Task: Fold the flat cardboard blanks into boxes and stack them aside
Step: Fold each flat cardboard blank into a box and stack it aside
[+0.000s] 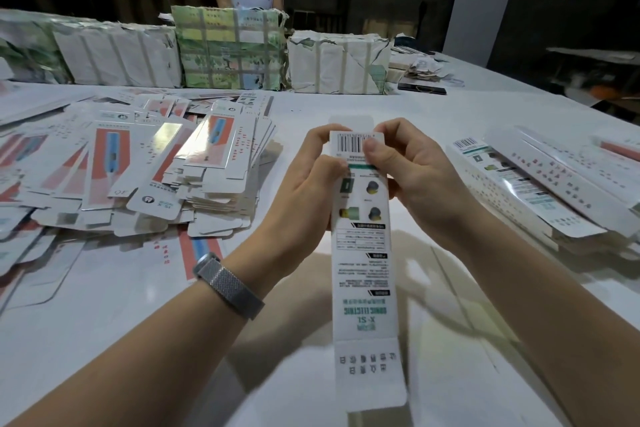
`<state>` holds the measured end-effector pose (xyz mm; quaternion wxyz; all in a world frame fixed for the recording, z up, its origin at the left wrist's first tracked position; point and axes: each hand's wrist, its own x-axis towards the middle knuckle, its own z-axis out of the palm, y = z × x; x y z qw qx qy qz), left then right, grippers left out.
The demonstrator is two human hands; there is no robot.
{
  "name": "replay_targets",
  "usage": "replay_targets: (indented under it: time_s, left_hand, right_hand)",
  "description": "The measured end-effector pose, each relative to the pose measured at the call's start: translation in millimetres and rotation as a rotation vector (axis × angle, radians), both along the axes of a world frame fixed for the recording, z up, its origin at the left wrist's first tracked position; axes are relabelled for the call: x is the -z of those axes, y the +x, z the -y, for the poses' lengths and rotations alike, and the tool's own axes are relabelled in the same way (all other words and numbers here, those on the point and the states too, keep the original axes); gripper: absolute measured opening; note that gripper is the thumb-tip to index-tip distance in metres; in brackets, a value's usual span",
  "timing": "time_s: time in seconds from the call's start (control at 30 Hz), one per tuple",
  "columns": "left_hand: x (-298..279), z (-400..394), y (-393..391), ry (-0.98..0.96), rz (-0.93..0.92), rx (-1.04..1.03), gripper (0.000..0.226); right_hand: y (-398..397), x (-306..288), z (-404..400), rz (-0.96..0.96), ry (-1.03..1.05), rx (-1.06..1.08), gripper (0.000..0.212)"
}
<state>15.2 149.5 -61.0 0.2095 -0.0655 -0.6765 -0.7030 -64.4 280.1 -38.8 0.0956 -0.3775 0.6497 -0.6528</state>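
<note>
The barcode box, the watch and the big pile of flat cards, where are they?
barcode box (360,253), head view, middle of its long printed panel.
watch (227,284), head view, mesh band on the left wrist.
pile of flat cards (138,163), head view, top blanks.

head cam | you're looking forward and down from head height | sitting close over your hands (363,180) | facing across the table (450,107) | no second view sharing

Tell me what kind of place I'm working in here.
Probably a packaging workshop or hand-assembly line. A heap of flat cardboard blanks lies on the white table, strapped paper-wrapped bundles line its far edge, and both hands hold a long box.
</note>
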Motion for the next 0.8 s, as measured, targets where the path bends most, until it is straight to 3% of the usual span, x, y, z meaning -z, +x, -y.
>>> replay_targets:
  time_s: [0.1,0.33,0.47,0.6,0.7,0.8]
  left_hand:
    - [0.4,0.9,-2.2,0.042,0.042,0.044,0.015]
    - [2.4,-1.1,-1.0,0.104,0.057,0.084,0.026]
    - [3.0,0.0,0.8,0.103,0.048,0.074,0.031]
    - [2.6,-0.2,4.6,0.051,0.053,0.148,0.032]
    - [2.6,-2.6,5.7,0.022,0.062,0.155,0.036]
    - [2.7,-4.4,6.6,0.008,0.085,0.153,0.043]
  right_hand:
    - [1.6,1.6,1.0,0.018,-0.05,0.015,0.017]
    - [-1.7,4.7,0.3,0.023,-0.181,0.023,0.025]
    - [-3.4,1.5,-1.3,0.078,-0.137,0.02,0.006]
    - [-4.4,-6.0,-5.1,0.183,-0.127,0.021,0.023]
    - [-7.2,-8.1,-8.2,0.242,-0.07,-0.007,0.009]
    - [-9.8,-9.3,-10.8,0.284,0.022,-0.039,0.016]
